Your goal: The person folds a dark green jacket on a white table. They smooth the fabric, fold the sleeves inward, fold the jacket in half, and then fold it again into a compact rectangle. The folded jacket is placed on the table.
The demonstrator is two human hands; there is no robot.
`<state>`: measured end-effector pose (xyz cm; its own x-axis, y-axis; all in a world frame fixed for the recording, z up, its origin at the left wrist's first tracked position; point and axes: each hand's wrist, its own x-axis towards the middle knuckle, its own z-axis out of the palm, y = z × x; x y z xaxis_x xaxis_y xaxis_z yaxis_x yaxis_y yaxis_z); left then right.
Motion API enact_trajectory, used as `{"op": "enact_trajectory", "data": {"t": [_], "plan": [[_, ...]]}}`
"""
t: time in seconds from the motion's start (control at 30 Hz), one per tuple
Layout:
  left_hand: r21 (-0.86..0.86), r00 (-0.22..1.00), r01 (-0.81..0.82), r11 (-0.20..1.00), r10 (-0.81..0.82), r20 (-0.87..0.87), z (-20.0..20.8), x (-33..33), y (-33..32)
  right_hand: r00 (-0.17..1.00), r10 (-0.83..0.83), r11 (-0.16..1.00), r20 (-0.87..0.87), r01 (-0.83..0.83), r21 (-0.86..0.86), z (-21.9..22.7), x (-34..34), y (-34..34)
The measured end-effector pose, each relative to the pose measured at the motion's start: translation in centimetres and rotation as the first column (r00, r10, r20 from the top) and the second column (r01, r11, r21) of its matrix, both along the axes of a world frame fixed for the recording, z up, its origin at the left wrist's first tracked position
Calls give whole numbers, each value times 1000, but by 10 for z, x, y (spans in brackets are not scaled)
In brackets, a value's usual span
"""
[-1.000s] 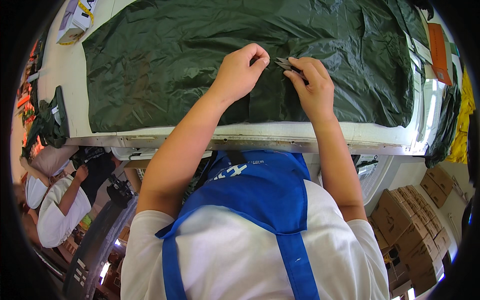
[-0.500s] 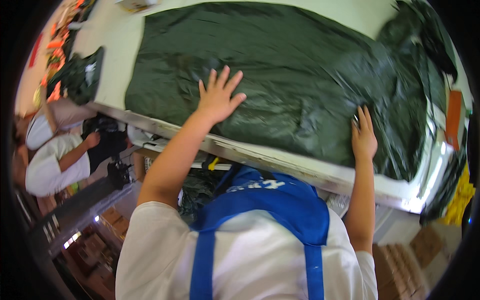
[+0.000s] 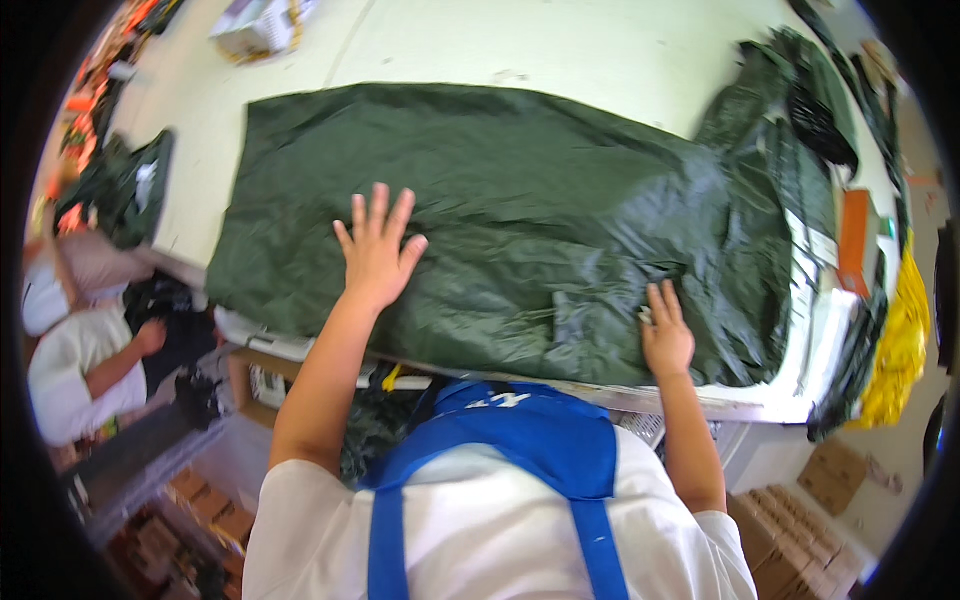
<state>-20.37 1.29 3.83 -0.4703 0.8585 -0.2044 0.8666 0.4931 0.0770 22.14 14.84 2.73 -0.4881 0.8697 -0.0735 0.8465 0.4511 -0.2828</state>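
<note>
A large sheet of dark green, shiny plastic-like fabric [image 3: 480, 180] lies spread across the white table, wrinkled near its front and right end. On its left part rests my left hand [image 3: 377, 255], palm down, fingers spread, holding nothing. Near the front edge, further right, my right hand [image 3: 668, 335] lies on the same sheet with its visible fingers stretched forward. A small pale, shiny thing [image 3: 645, 315] shows between its thumb and forefinger; its kind is too small to tell. The remaining fingers of that hand are partly hidden.
Bunched dark green material [image 3: 760, 90] lies at the table's [image 3: 600, 50] far right, near an orange block [image 3: 855, 240]. Yellow plastic [image 3: 900, 340] hangs off the right side. A white box [image 3: 255, 30] stands far left. Another person [image 3: 95, 370] works at the left with dark material.
The view has shifted, so more of the table's far side shows. Both hands remain flat on the green sheet, the right one now closer to its front edge.
</note>
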Motion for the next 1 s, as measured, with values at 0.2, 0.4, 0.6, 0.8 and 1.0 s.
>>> {"op": "enact_trajectory", "data": {"t": [0.2, 0.4, 0.6, 0.8, 1.0], "plan": [[-120, 996, 88, 989, -85, 25, -20, 9, 29, 946, -256, 890, -199, 151, -430, 46, 7, 78], [74, 967, 253, 965, -253, -7, 9, 32, 80, 706, -390, 893, -591, 446, -57, 38, 39, 329], [450, 649, 601, 661, -732, 209, 9, 175, 255, 319, -775, 603, -545, 632, -487, 0, -1, 490], [304, 626, 703, 643, -762, 164, -49, 224, 292, -79, -707, 690, -703, 142, -710, -9, 24, 521], [257, 672, 675, 692, -720, 174, -43, 225, 292, -220, -350, 932, -911, -180, -314, 141, -28, 404]]}}
